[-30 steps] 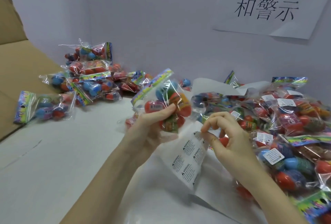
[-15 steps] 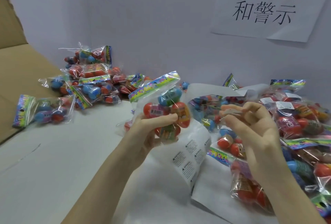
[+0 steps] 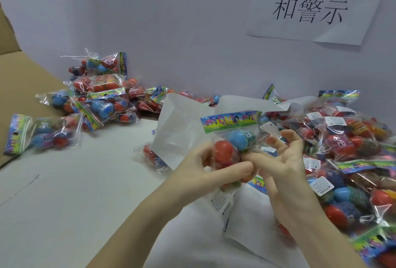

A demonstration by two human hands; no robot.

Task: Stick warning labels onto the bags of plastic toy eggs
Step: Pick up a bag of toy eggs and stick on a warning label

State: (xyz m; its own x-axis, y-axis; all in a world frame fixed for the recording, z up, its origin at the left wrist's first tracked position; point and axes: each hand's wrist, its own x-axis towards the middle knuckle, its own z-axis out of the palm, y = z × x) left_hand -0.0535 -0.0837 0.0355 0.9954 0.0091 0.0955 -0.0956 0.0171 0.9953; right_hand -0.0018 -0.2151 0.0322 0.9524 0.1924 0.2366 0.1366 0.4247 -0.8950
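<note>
Pressing a peeled label onto the held bag (image 3: 233, 139), the right hand (image 3: 285, 167) now meets it, fingers straight; the left hand (image 3: 203, 167) grips it above the label sheet (image 3: 222, 205) (sticking under way). One labelled heap (image 3: 351, 149) right, one unlabelled heap (image 3: 96, 94) far left on the surface (image 3: 64, 192).

The bag (image 3: 232, 139) held up between the two hands is thin clear plastic film, crinkled and glossy, with a printed paper-like header strip across its top, and the eggs (image 3: 224, 152) inside look like smooth hard plastic with a soft sheen. The heaps of bags on the left (image 3: 100, 100) and right (image 3: 351, 152) catch the light with the same shiny wrinkled film, some on the right bearing small matt white paper labels (image 3: 321, 185). The label sheet (image 3: 184, 130) is thin, slightly translucent matt paper, the surface (image 3: 64, 203) is flat matt white, the flap (image 3: 19, 87) at the left is dull brown cardboard, and the wall notice (image 3: 317, 3) is plain white paper.
</note>
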